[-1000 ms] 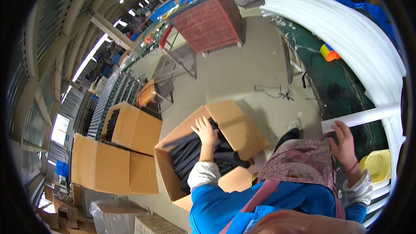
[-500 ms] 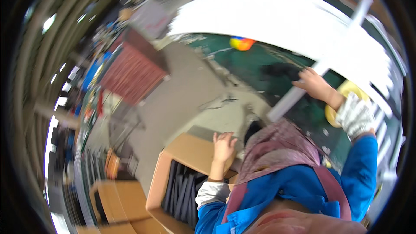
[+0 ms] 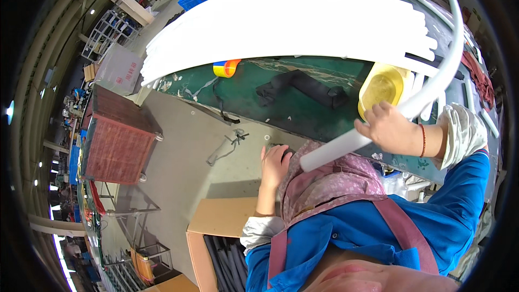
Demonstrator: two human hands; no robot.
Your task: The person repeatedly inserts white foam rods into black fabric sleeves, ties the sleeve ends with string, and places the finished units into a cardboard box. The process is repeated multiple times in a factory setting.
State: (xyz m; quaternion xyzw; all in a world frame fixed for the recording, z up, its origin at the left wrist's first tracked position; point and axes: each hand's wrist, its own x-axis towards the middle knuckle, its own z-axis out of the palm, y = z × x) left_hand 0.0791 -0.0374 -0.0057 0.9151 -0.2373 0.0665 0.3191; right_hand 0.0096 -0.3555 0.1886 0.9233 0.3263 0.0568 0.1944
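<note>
1 white tube (image 3: 433, 93) is positioned at the near edge of the green desk (image 3: 319, 124), on the person's right; its near end lies in front of the patterned apron (image 3: 335, 184) — contact with the cloth cannot be determined — and its far part curves up and away above the right portion of the desk.

The right hand (image 3: 392, 130) encloses the tube toward its near end; its grip is closed around the tube wall. The left hand (image 3: 275, 167) is at the left side of the apron, well apart from the tube; its grip is wide, fingers spread, holding nothing visible.

Just beyond the right hand, 1 yellow basin (image 3: 385, 70) stands on the desk; to its left lies 1 black crumpled piece (image 3: 311, 89); farther left, 1 multicoloured roll (image 3: 226, 68) rests near a black strap (image 3: 219, 103) that hangs at the desk edge. A broad bundle of white tubes (image 3: 292, 19) covers the far side of the desk; 1 blue crate (image 3: 189, 1) is behind it.

Below the left hand, 1 cardboard box (image 3: 221, 213) contains dark tubes (image 3: 230, 265); 1 red-brown wheeled cabinet (image 3: 119, 140) stands on the grey floor (image 3: 184, 140), at left.
</note>
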